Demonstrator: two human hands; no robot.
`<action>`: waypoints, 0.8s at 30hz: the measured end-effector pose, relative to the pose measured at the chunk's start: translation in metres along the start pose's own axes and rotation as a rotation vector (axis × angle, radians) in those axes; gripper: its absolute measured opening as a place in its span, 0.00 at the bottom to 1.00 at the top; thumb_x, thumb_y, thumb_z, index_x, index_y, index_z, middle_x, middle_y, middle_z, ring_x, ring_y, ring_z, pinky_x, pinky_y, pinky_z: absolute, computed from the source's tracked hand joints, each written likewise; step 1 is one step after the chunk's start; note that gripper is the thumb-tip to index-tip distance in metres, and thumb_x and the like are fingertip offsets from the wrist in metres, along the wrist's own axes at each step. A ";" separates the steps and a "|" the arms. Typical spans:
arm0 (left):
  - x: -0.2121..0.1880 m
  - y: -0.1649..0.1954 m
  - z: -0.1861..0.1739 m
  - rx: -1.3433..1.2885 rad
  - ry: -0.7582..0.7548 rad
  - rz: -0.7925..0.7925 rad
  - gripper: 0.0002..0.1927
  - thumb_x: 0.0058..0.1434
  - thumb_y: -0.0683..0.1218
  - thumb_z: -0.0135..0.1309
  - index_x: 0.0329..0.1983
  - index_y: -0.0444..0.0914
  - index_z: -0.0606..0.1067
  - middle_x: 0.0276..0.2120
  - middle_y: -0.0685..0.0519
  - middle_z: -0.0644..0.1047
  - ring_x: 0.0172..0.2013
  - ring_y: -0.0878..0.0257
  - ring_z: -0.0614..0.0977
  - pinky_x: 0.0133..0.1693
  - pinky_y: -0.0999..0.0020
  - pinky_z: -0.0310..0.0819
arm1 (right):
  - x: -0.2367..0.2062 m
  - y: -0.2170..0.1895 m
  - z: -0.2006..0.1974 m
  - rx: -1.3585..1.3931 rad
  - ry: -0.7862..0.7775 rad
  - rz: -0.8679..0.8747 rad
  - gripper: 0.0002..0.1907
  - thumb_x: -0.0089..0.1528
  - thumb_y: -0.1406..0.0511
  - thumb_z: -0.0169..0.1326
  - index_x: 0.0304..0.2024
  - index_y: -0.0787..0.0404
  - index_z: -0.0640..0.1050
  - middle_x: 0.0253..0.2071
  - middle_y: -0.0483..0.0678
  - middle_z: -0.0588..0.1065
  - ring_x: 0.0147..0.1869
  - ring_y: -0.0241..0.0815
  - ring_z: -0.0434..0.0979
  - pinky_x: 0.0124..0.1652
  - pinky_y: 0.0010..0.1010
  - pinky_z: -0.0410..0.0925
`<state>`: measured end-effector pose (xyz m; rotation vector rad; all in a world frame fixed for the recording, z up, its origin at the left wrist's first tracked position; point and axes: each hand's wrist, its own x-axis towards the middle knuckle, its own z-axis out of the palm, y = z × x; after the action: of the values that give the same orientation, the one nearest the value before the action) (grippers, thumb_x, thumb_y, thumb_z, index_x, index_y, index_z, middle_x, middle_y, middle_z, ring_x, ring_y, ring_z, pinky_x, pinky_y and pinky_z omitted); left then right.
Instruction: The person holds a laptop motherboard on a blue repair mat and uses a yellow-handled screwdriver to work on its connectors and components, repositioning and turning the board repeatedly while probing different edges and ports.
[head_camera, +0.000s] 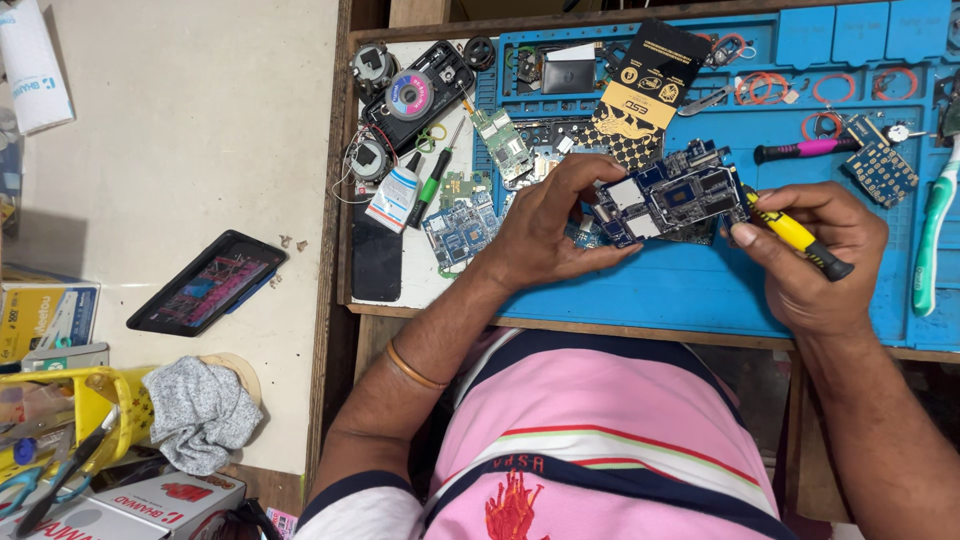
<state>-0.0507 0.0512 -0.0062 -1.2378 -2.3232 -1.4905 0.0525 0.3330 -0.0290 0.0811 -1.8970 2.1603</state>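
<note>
Gripping the blue circuit board (668, 200) by its left edge, our left hand (545, 225) lifts it just above the blue mat (680, 290) on the tabletop. Our right hand (815, 250) clamps a yellow screwdriver (795, 237), tip at the board's right edge. Its metal shields look still attached, so we judge disassembly unfinished.

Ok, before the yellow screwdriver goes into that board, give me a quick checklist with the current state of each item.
1. Circuit board held firmly: ok, the left hand grips its left end above the blue mat.
2. Yellow screwdriver in hand: ok, the right hand holds it.
3. Tip at the board's right edge: ok.
4. Tip seated on a screw: cannot tell, too small.
5. Board supported underneath: not ok, it is held up off the mat.
6. Spare pink-handled screwdriver within reach: ok, lying on the mat.
</note>
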 end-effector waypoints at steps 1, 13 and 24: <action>0.000 -0.001 0.000 -0.006 -0.007 -0.008 0.43 0.54 0.52 0.76 0.65 0.46 0.62 0.59 0.52 0.73 0.41 0.65 0.83 0.38 0.72 0.81 | 0.000 0.001 0.000 -0.006 -0.004 -0.004 0.11 0.67 0.80 0.62 0.50 0.69 0.76 0.45 0.53 0.79 0.47 0.32 0.80 0.51 0.19 0.74; 0.001 0.003 0.000 -0.012 -0.019 -0.039 0.45 0.52 0.52 0.77 0.67 0.46 0.62 0.57 0.52 0.75 0.37 0.67 0.80 0.36 0.73 0.79 | 0.002 -0.004 0.002 0.089 0.000 0.024 0.10 0.67 0.79 0.60 0.50 0.71 0.76 0.43 0.55 0.79 0.44 0.37 0.82 0.49 0.24 0.76; 0.003 0.000 -0.001 -0.198 0.002 -0.176 0.51 0.48 0.52 0.79 0.70 0.45 0.60 0.55 0.53 0.73 0.39 0.71 0.77 0.36 0.77 0.76 | 0.003 -0.007 0.006 0.127 -0.013 0.054 0.10 0.69 0.79 0.58 0.52 0.72 0.75 0.42 0.57 0.79 0.43 0.41 0.83 0.47 0.30 0.79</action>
<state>-0.0529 0.0519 -0.0042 -1.0947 -2.3856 -1.8160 0.0500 0.3287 -0.0212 0.0697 -1.7864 2.3204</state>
